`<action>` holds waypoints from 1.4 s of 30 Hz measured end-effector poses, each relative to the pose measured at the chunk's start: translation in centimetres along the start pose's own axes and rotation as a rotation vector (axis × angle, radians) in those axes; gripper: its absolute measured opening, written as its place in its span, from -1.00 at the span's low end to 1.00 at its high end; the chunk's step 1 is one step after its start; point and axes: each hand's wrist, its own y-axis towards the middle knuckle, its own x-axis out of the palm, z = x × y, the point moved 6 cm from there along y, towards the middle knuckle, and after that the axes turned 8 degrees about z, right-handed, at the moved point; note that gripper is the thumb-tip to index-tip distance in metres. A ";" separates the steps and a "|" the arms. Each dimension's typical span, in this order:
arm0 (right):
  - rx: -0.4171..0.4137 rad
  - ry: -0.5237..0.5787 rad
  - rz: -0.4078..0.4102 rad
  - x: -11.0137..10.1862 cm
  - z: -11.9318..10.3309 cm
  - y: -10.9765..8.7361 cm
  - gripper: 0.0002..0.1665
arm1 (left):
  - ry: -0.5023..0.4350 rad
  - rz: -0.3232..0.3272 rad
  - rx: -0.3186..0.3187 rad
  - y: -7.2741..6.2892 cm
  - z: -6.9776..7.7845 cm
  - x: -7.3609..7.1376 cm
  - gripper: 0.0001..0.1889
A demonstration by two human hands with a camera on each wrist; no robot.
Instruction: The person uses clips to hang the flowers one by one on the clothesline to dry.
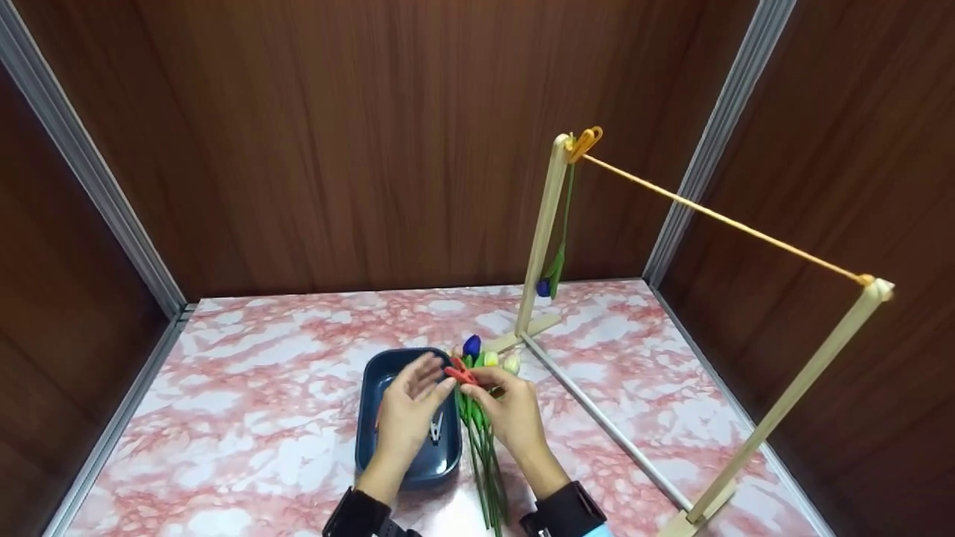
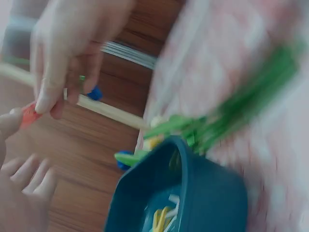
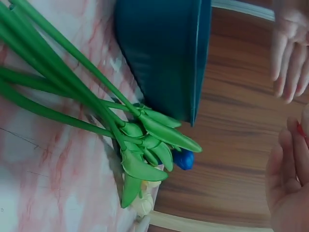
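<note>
Fingers and thumb of my right hand point(image 1: 511, 403) pinch a red clothespin point(image 1: 461, 374) above the flowers. My left hand point(image 1: 410, 399) is over the tub, its thumb right at the clothespin and its other fingers loosely extended, apart from it. Underneath lies a bunch of artificial tulips point(image 3: 145, 140) with long green stems, a blue bloom point(image 1: 471, 344) and pale yellow ones among them. The dark blue tub point(image 1: 409, 477) beside the bunch holds a white-and-dark clip point(image 1: 436, 429) and a yellow clip point(image 2: 160, 220).
To the right stands a wooden frame point(image 1: 791, 399) with an orange cord point(image 1: 720, 216) strung between its posts. An orange clothespin point(image 1: 585, 144) at the cord's far end holds a blue tulip point(image 1: 548, 286) hanging head down. Brown panels point(image 1: 418, 149) enclose the marbled tabletop point(image 1: 246, 403).
</note>
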 end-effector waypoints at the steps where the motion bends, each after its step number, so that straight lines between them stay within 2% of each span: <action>1: 0.022 0.020 0.009 -0.1 0.0 0.1 -0.75 | -0.041 -0.019 -0.050 0.1 -0.2 0.2 -0.39; 3: 0.052 0.049 0.020 -0.1 0.0 0.2 -0.76 | -0.064 -0.060 -0.107 0.3 -0.6 0.7 -0.45; 5: 0.074 0.067 0.022 0.1 0.1 0.2 -0.78 | -0.047 -0.080 -0.133 0.4 -0.7 1.1 -0.49; 9: 0.033 0.004 0.003 0.4 0.0 0.1 -0.82 | -0.043 -0.082 -0.152 0.5 -0.7 1.5 -0.56; 13: -0.022 -0.074 -0.063 0.4 -0.2 0.2 -0.83 | -0.044 -0.050 -0.105 0.7 -0.3 1.5 -0.61; 16: 0.027 -0.042 -0.094 0.0 0.2 0.8 -0.79 | -0.058 0.005 -0.104 0.9 -0.6 1.2 -0.63; 19: 0.098 0.017 -0.087 -0.7 0.6 1.7 -0.75 | -0.091 0.035 -0.130 0.9 -1.1 1.0 -0.64; 22: 0.135 0.065 -0.111 -0.8 0.5 2.4 -0.70 | -0.107 0.030 -0.139 0.8 -1.3 1.1 -0.66; 29: 0.166 0.204 -0.297 0.2 -0.4 3.1 -0.49 | -0.042 0.014 -0.092 0.9 -0.5 1.4 -0.66; 32: 0.156 0.228 -0.350 0.6 -0.9 3.2 -0.44 | -0.032 0.013 -0.088 1.0 -0.3 1.4 -0.67; 42: 0.126 0.194 -0.355 0.8 -1.8 4.2 -0.56 | 0.003 0.032 -0.077 1.1 -0.1 1.2 -0.69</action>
